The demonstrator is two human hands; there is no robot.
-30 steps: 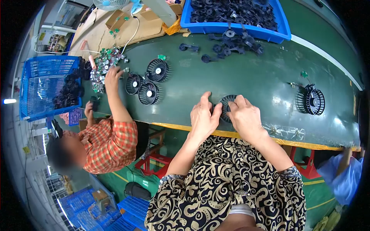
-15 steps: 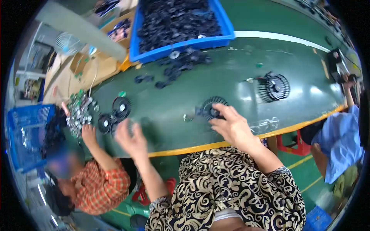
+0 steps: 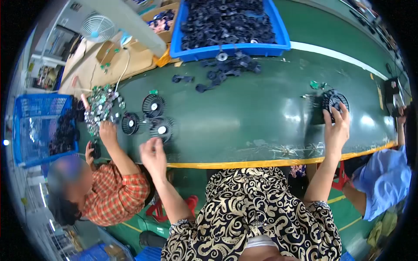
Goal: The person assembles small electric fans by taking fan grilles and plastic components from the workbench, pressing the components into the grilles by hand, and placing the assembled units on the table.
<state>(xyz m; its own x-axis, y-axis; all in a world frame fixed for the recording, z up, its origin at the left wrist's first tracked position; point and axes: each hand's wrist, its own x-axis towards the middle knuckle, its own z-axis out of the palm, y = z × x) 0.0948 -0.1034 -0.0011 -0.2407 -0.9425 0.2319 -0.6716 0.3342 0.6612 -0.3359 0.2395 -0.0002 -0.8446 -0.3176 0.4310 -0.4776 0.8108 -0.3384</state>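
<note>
Your right hand (image 3: 337, 129) touches a black fan cage (image 3: 334, 99), pinch cannot be told | Your left hand (image 3: 153, 155), blurred, grip unclear, near 3 clustered fan cages (image 3: 153, 106)

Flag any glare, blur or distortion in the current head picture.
In the head view, distortion bows the green table, glare whitens it on both sides of the right hand, corners go black, the left hand is smeared, and the fan cage nearest it looks soft.
</note>
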